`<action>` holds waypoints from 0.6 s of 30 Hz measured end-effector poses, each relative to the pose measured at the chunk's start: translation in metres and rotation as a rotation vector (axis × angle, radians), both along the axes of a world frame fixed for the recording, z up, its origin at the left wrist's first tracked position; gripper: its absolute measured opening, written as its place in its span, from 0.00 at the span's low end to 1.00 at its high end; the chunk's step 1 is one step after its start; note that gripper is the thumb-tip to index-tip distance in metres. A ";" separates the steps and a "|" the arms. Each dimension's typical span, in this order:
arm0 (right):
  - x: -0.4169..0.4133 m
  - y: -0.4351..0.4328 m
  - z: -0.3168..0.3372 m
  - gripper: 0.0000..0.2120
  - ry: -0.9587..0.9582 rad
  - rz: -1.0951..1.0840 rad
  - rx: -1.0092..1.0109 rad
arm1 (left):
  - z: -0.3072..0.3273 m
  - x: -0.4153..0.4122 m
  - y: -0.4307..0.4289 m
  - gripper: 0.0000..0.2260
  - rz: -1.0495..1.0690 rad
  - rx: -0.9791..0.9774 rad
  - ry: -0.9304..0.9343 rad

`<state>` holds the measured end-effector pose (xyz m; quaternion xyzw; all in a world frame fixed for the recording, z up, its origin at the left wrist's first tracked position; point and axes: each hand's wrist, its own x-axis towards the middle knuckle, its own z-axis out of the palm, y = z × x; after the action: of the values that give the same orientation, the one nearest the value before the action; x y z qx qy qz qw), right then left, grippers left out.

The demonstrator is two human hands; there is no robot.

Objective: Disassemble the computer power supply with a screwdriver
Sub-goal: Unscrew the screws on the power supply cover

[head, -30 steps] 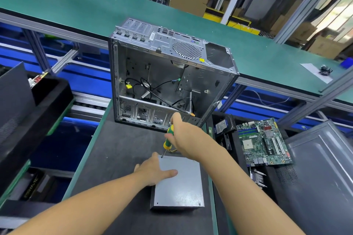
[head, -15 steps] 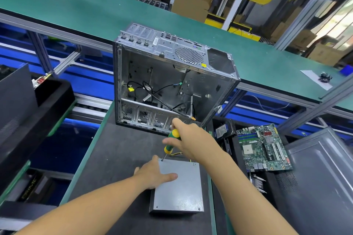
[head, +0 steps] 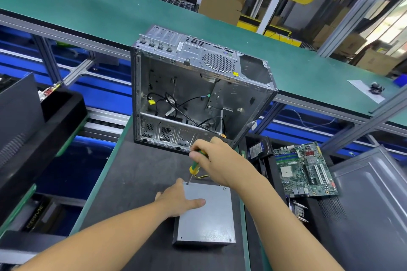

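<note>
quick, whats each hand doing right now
Left hand: open, resting on the flat grey metal power supply box.
Right hand: gripping the green-and-yellow-handled screwdriver, its tip at the box's far left corner.

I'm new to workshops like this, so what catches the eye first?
The right hand grips a green-and-yellow screwdriver, its tip at the far left corner of the grey power supply, which the left hand steadies. Behind stands an open computer case; a green motherboard lies to the right.
</note>
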<state>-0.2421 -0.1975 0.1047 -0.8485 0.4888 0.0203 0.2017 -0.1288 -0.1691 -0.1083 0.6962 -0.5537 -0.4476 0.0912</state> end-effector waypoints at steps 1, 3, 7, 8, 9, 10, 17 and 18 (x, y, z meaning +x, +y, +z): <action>0.000 0.000 -0.001 0.12 0.000 0.005 -0.010 | 0.000 0.000 0.000 0.39 0.000 0.000 -0.002; 0.001 0.000 -0.002 0.12 0.022 0.009 -0.033 | 0.000 0.000 -0.001 0.39 -0.005 0.004 -0.004; 0.002 -0.005 -0.001 0.17 0.071 0.002 -0.093 | -0.001 0.001 0.000 0.40 -0.001 0.015 -0.009; 0.002 -0.005 0.001 0.21 0.063 0.003 -0.090 | -0.002 0.001 0.000 0.40 0.000 0.016 -0.012; 0.003 -0.005 0.002 0.24 0.053 -0.009 -0.073 | -0.002 0.001 0.000 0.40 0.001 0.015 -0.014; 0.004 -0.006 0.004 0.25 0.042 -0.032 -0.048 | -0.002 0.001 0.000 0.40 0.003 0.014 -0.015; 0.002 -0.001 0.003 0.10 -0.030 -0.027 -0.007 | -0.004 0.000 -0.001 0.40 0.007 0.009 -0.009; 0.002 0.000 0.001 0.07 -0.054 -0.027 -0.002 | -0.004 0.000 -0.001 0.39 0.008 0.010 -0.006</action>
<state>-0.2400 -0.1974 0.1055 -0.8423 0.4947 -0.0057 0.2141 -0.1284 -0.1705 -0.1128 0.7003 -0.5489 -0.4479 0.0879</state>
